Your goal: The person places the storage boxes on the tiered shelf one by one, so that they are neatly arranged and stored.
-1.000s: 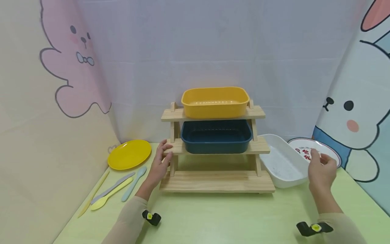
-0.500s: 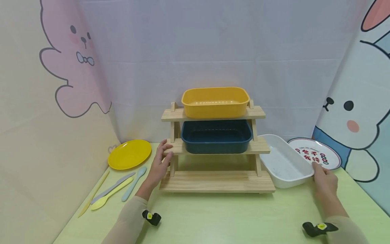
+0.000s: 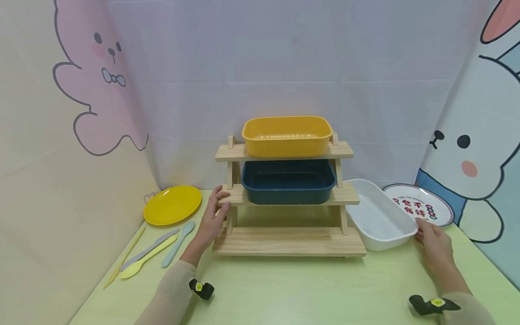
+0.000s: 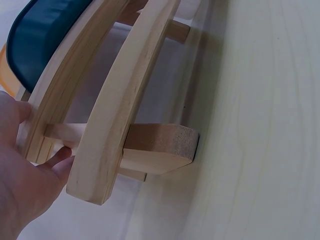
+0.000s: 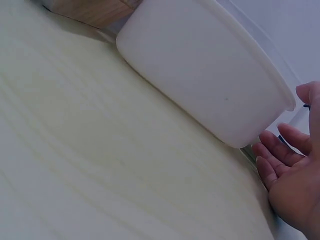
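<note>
Behind the white tub (image 3: 378, 216), the right hand's (image 3: 434, 246) fingertips are hidden.

A yellow tub (image 3: 286, 135) sits on the top shelf and a dark blue tub (image 3: 288, 181) on the shelf below it. On the pale green surface (image 3: 284, 289) to the left lie a round yellow plate (image 3: 172, 205) and, nearer the front, four pieces of plastic cutlery (image 3: 152, 253) side by side. At the far right a white plate with red characters (image 3: 422, 205) rests beside the rabbit-printed backdrop (image 3: 479, 149).
</note>
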### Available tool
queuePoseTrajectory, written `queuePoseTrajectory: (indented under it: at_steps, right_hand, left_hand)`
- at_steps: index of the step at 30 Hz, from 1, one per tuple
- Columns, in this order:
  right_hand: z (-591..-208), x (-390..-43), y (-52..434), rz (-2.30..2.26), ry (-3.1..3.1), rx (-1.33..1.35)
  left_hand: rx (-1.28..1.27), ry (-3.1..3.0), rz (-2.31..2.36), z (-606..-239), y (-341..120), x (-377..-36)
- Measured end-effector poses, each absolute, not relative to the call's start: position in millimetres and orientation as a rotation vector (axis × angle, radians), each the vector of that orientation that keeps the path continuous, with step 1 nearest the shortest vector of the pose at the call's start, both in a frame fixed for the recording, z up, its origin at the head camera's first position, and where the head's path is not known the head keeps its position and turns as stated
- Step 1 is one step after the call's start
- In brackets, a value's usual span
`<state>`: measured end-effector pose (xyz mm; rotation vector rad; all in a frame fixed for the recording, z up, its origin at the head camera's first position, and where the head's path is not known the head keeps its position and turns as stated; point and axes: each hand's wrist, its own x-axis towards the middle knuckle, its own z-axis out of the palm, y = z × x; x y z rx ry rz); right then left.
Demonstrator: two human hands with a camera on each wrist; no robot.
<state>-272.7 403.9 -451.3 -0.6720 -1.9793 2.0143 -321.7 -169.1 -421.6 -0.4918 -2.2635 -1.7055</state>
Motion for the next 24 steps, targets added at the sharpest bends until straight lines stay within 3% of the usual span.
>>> queuePoseTrajectory:
  at_steps: [7,14,24]
  right_hand:
    - [-453,-272,404,1.618,-2.492,-0.579]
    - [-454,-271,406,1.504,-2.571,-0.521]
    - [-446,-268,400,1.481,-2.324,-0.783]
  left_hand:
    - [-0.493,-2.285,-1.750,-401,-166,-305]
    - [-0.517,-2.287,-1.740,-393,-163,-299]
    - [-0.512,-2.297,-1.738,-392,-162,-298]
